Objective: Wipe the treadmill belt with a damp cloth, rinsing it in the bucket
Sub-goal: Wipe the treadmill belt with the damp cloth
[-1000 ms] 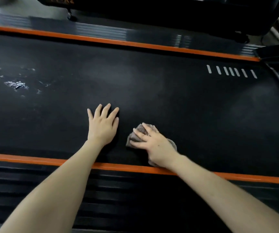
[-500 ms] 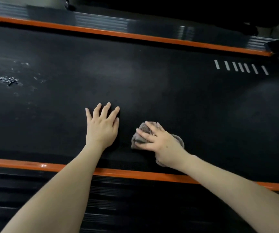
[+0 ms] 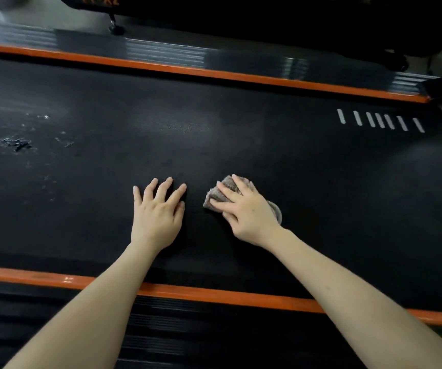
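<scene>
1. Black treadmill belt point(image 3: 241, 145) fills the view from side to side. Bare dark surface runs wide to the right of both hands and on toward the far edge.
2. Edges: near orange strip point(image 3: 214, 295) passes under both forearms, with a ribbed side rail point(image 3: 161, 328) below it. Far orange strip point(image 3: 187, 70) bounds the belt at the top.
3. Surroundings: pale debris patch point(image 3: 14, 143) lies on the belt, well apart to the left. White dashes point(image 3: 379, 120) sit far right, well apart from the cloth. Dark machine body point(image 3: 241, 12) stands beyond the far strip.
4. Left-hand grip point(image 3: 157, 214): flat on the belt, fingers straight and spread, holding nothing.
5. Right-hand grip point(image 3: 246, 209): fingers splayed and fairly straight, pressing down on the grey cloth point(image 3: 215, 197), not curled round it.
6. Cloth is bunched on the belt near centre, directly under the right palm. Its edges show at the fingertips and at the hand's right side. A narrow gap of belt separates it from the left-hand grip.
</scene>
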### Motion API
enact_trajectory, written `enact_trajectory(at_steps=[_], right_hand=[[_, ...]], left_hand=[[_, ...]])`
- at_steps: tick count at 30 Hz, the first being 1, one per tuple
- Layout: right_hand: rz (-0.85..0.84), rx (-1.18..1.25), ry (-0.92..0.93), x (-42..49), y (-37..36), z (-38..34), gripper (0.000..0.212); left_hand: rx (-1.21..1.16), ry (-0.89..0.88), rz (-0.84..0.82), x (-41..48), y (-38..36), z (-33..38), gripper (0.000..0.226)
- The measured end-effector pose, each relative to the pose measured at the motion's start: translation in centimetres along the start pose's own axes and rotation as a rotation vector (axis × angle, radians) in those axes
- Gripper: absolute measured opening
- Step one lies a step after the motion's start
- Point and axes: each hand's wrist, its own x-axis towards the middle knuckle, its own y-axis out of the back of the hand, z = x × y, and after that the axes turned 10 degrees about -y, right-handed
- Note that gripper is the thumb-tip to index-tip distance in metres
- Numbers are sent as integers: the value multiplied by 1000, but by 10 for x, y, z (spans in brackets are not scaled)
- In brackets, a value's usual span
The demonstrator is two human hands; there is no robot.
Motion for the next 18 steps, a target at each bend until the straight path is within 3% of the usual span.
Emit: enact_trajectory(at_steps=[3,7,12,15,18], right_hand=[[4,-26,-24,-9,2,-3,42],[71,51,13,-7,3,-2,32],[63,78,-33,10,2,15,46],[54,-17,-154,47,7,51,58],[100,-109,-389,96,23,102,73]], left_hand=[[-28,8,16,3,6,1,40],[-55,2,176,41,15,1,28],[25,1,-34,104,3,0,45],[3,39,-26,110,-15,-4,47],[11,26,5,109,-24,-7,49]])
